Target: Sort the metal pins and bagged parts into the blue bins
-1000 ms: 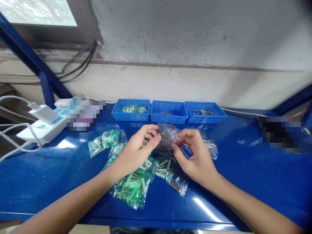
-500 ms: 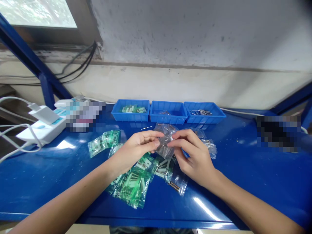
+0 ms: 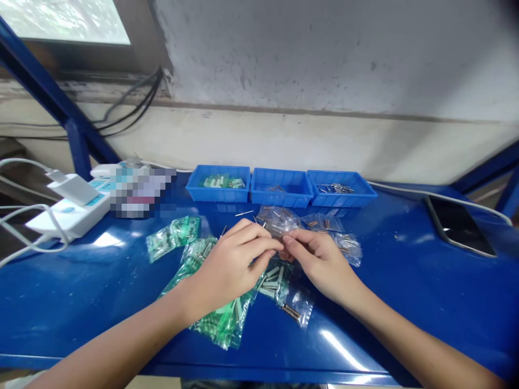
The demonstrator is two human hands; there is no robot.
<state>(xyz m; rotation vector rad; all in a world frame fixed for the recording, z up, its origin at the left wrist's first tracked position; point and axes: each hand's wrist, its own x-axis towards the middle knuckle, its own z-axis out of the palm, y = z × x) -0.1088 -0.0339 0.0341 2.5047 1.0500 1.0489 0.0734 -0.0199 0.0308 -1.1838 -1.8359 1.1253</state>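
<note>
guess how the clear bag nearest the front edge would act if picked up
The clear bag will likely flop, as its film looks thin and creased. The pins sit at one end, so that end may sag. Its glossy film could feel slippery.

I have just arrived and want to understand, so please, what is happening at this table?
A person's left hand and right hand meet, their fingertips pinching at a clear plastic bag. Green packets lie nearer the person; three blue bins stand behind. A phone lies to the right.
</note>
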